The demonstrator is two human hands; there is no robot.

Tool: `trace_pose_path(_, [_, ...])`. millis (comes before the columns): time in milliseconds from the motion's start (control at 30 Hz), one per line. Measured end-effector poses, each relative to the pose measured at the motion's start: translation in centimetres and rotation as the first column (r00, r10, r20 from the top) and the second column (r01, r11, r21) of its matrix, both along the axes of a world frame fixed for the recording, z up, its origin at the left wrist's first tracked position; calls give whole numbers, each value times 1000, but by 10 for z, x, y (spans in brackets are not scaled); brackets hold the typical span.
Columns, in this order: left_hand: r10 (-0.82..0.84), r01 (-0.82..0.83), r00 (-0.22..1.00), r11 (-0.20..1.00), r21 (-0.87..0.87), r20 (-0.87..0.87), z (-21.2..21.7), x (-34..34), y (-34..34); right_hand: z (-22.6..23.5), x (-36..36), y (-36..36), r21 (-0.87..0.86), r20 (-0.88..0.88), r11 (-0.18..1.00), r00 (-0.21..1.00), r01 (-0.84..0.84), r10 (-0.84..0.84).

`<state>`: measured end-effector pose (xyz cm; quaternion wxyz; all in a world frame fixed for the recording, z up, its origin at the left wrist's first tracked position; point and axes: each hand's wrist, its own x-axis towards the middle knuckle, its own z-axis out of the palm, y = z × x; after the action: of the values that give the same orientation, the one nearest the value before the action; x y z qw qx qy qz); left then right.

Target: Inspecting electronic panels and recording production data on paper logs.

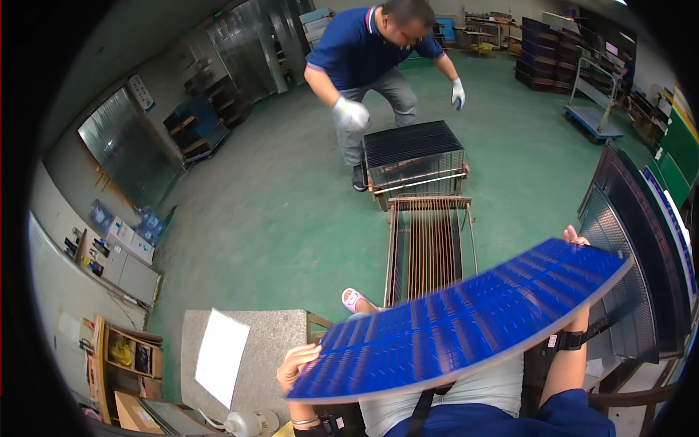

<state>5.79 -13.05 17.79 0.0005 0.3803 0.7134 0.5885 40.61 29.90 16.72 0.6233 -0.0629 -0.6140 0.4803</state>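
A large blue patterned panel (451,328) spans the space above my lap, its far right end raised higher than the left. At its left end my left hand (297,364) grips the edge. My right hand (575,236) holds the upper right edge, with the fingers showing over the rim and the rest hidden behind the panel. Just beyond the panel lies a metal rack with rows of thin rods (426,244). A second rack filled with dark panels (413,144) stands past it.
A co-worker (364,58) in white gloves bends over the filled rack. To my left, a grey table (280,331) bears a white sheet (222,357) and a plastic bottle (251,422). Dark panels (633,240) lean upright at my right. A blue trolley (593,120) stands farther back.
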Motion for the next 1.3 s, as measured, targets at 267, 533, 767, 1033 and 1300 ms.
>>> trace_pose_path(267, [146, -156, 987, 971, -179, -69, 7, 18, 15, 48, -11, -25, -538, -617, -121, 292, -834, 730])
trace_pose_path(533, [177, -124, 967, 955, -268, 182, -34, 13, 11, 31, 12, -32, -525, -629, 30, 412, -850, 659])
trace_pose_path(767, [152, -82, 919, 976, -203, 363, -47, 16, 11, 18, 19, -51, -545, -628, 219, 567, -810, 533])
trace_pose_path(1033, [121, -23, 898, 973, -230, 423, -50, 21, 9, 8, 19, -72, -559, -603, 463, 720, -688, 343])
trace_pose_path(1300, [160, -78, 892, 976, -204, 422, -57, 24, 9, 24, -34, -49, -541, -595, 609, 776, -580, 210])
